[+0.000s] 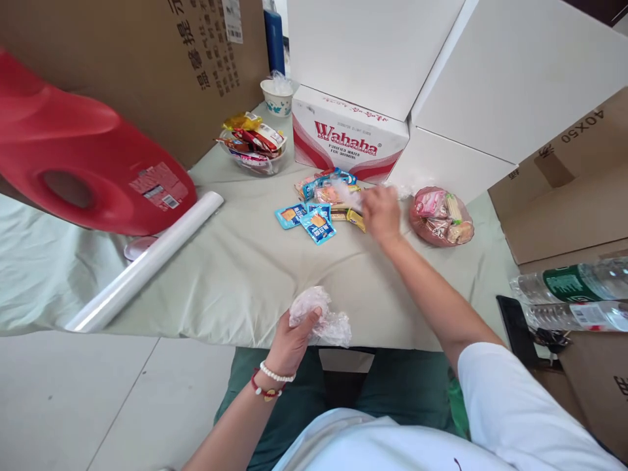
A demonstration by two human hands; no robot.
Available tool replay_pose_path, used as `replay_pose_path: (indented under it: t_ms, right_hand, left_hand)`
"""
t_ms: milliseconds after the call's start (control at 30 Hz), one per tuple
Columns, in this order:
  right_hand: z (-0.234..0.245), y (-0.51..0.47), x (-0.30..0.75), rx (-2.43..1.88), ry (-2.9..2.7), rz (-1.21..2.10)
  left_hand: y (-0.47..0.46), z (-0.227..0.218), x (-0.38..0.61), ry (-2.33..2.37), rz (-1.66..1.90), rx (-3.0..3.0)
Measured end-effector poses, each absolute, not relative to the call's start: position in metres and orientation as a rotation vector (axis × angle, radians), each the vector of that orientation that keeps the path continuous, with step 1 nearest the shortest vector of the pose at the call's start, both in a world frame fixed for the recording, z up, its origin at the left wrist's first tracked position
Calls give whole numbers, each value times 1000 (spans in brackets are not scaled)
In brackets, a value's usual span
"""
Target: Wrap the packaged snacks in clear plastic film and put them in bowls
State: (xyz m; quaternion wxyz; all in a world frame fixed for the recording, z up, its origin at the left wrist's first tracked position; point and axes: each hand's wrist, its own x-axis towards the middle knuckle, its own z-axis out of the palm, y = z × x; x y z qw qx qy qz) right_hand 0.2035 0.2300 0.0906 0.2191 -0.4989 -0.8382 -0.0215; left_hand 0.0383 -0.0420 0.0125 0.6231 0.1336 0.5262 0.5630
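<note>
My left hand (pixel 293 337) is closed around a crumpled wad of clear plastic wrap (pixel 321 317) at the table's front edge. Farther out, my right hand (pixel 381 210) is blurred, its fingers bent together on a whitish scrap of see-through plastic (pixel 349 195). Under and beside that scrap lies a pile of small snack packets, among them blue packets (pixel 318 224) and a yellow packet (pixel 356 220). To the right of my right hand sits a bowl of wrapped snacks (pixel 441 217), with more clear plastic (pixel 401 190) just behind the hand.
A roll of plastic film (pixel 147 261) lies at left beside a large red jug (pixel 98 144). Farther back stand a clear bowl of snacks (pixel 255 147), a paper cup (pixel 277 99) and a Wahaha box (pixel 348 134). Plastic bottles (pixel 579 284) and a phone (pixel 515 330) are at right.
</note>
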Motion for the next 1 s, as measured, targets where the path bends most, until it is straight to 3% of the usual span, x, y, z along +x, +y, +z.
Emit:
replay_pose_path:
  t_ms: [133,267,367,533,667,733,833,1000]
  right_hand:
    - [114,313,267,-1576,-2079,-279]
    - [101,358,311,-1760,-2161,-133]
    - [92,359,321,-1736,-2159,-16]
    - [108,291,307,-1462,-2105,-142]
    - [106,162,283,-795,-2486,640]
    - [88,97,272,-621,-2548,857]
    - [55,34,264,-709,-2472,919]
    - [31,14,280,-1089,-1765,1172]
  left_hand:
    - [-42,5,37,1227,1275,446]
    - [-41,5,38,1213,1275,423]
    - [-39,13,39,1168,1310,257]
    - [-32,25,44,1133,1340,159]
    - [-25,32,54,1122,1361,149]
    - [-23,36,61,1077,1360,162]
    - [-22,39,67,1014,1324,251]
    - [-24,40,63,1008,1144,422]
